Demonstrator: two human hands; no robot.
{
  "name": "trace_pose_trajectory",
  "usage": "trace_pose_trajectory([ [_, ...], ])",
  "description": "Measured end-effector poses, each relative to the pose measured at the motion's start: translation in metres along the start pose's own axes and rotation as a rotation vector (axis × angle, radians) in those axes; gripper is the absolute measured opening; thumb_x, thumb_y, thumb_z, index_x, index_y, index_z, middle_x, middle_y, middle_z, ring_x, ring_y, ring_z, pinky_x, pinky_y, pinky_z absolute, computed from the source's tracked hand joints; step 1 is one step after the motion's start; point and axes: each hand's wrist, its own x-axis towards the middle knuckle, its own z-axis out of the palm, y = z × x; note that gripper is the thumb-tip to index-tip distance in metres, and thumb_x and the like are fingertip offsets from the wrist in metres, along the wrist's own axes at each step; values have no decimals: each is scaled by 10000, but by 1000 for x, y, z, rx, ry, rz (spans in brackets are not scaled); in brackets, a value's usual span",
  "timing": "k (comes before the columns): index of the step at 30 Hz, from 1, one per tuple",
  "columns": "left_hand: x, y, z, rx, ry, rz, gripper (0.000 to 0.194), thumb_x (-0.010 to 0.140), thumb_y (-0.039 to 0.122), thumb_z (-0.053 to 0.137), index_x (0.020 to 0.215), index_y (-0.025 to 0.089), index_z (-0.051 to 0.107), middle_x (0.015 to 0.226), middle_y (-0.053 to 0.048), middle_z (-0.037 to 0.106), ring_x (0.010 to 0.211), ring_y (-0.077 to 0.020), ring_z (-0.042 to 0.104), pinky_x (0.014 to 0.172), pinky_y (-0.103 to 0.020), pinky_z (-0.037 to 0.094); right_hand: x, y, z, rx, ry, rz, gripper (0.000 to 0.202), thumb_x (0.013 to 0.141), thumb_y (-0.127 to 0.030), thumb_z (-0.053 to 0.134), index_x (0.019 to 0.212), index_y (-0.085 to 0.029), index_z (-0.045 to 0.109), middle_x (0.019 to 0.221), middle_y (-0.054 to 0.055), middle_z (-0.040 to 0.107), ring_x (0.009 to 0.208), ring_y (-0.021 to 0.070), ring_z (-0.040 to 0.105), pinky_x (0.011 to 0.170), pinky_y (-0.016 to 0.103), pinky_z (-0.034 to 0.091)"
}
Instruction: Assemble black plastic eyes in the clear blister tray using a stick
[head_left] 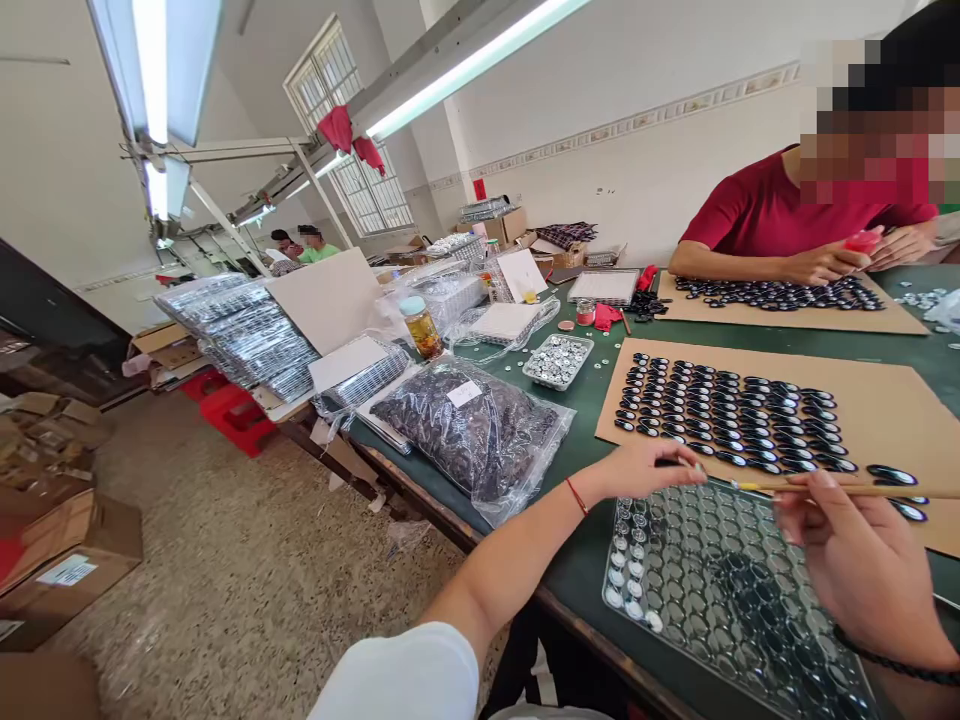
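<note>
My left hand [649,468] pinches a small dark piece [667,462], probably like the black oval pieces nearby; the fingers partly hide it. A thin wooden stick [780,487] with a yellowish tip lies in the closed fingers of my right hand [855,545], its tip pointing at the left fingertips. Beneath both hands is a clear plastic tray [697,570] of round wells, with shiny white-silver discs [616,577] in the left columns. Beyond it, black oval pieces [720,415] with white centres stand in rows on a brown board [877,390].
A clear bag of dark pieces [480,420] lies left of the tray, near a tub of small silvery parts [559,360] and a jar [421,328]. Across the green table, a person in red [750,210] works over another board [795,308]. Stacked trays [247,330] stand left.
</note>
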Motion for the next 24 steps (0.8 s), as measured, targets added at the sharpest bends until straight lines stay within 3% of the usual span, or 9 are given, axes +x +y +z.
trace_pose_trajectory([
  [2,5,1,-20,-200,323,-8,325,674,436,622,813,143,616,617,13,495,540,-67,408,525,-199,340,3,1,-1,227,-22,158,238,682,-469,602,652,-236,558,577,41,494,411,130,406,382,312,276],
  [4,10,-3,-40,-421,632,-39,350,686,454,603,851,145,582,521,61,351,448,-41,297,437,-180,257,5,1,-2,298,-17,234,233,630,-440,658,613,-224,574,589,47,482,425,118,401,386,309,256],
  [6,15,-12,-54,-555,776,-98,330,703,435,589,866,154,532,501,85,273,412,-31,254,402,-165,194,5,2,-1,301,-24,256,233,612,-433,675,601,-220,579,601,51,481,438,118,405,388,309,252],
  [8,18,-22,-55,-590,822,-151,304,722,426,566,850,164,482,499,91,278,394,-26,255,388,-156,168,4,3,0,297,-27,264,238,604,-438,683,602,-224,580,608,55,487,451,126,416,387,308,250],
  [12,19,-29,-28,-567,754,-175,296,707,422,578,801,168,458,493,83,353,382,-29,293,375,-158,177,2,4,2,279,-2,220,243,612,-453,682,626,-234,579,582,51,501,450,141,422,389,309,259],
  [14,16,-28,-11,-506,624,-195,285,681,399,610,770,153,497,495,67,404,387,-28,314,379,-160,191,1,4,3,272,-2,183,245,627,-456,675,647,-232,580,562,47,506,434,140,417,390,313,265],
  [18,7,-28,13,-223,258,-218,284,697,381,599,837,134,600,542,24,514,446,-45,392,433,-173,273,0,4,3,226,-4,116,259,643,-471,663,669,-228,576,554,38,512,433,142,422,388,307,277],
  [21,2,-33,23,-62,131,-178,305,695,375,606,884,138,629,582,5,551,531,-83,492,509,-198,344,-1,7,3,153,-24,77,248,683,-473,630,695,-233,572,560,31,525,439,145,430,408,312,306],
  [24,1,-36,29,0,82,-149,294,686,375,616,860,139,642,618,-6,569,570,-100,532,566,-218,378,-3,7,0,-14,-48,3,249,734,-487,571,721,-238,566,549,26,536,435,159,451,454,335,351],
])
